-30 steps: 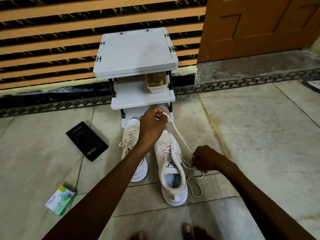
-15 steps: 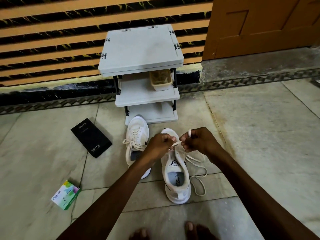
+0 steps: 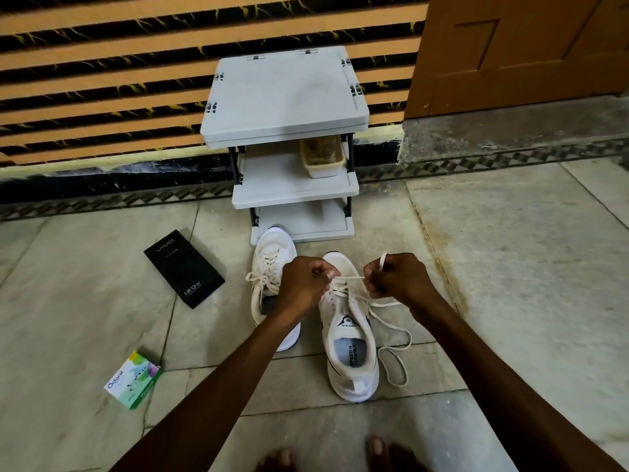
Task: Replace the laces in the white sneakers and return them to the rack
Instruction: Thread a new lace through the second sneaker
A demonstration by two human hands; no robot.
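Tiled floor [image 3: 510,267], grey three-shelf rack [image 3: 282,97] far centre against the striped wall, beige tub [image 3: 323,158] on its middle shelf. Both white sneakers are off the rack, on the floor just near of it, toes pointing at it. Probably parked there so they go straight back once laced. The left sneaker [image 3: 272,253] looks laced and tied. The right sneaker [image 3: 354,356] is being worked on. Black box [image 3: 183,267] and green box [image 3: 134,379] lie to the left, well apart (not task items, I think).

Left hand [image 3: 303,284] is over the right sneaker's eyelets, fingers curled tight, pinching the lace [image 3: 383,260]. Right hand [image 3: 398,281] is curled too, pinching the other run, with the tip poking up past its knuckles. A short stretch is taut between them, likely snugging a crossing. Slack loops lie on the floor to the right of the shoe.
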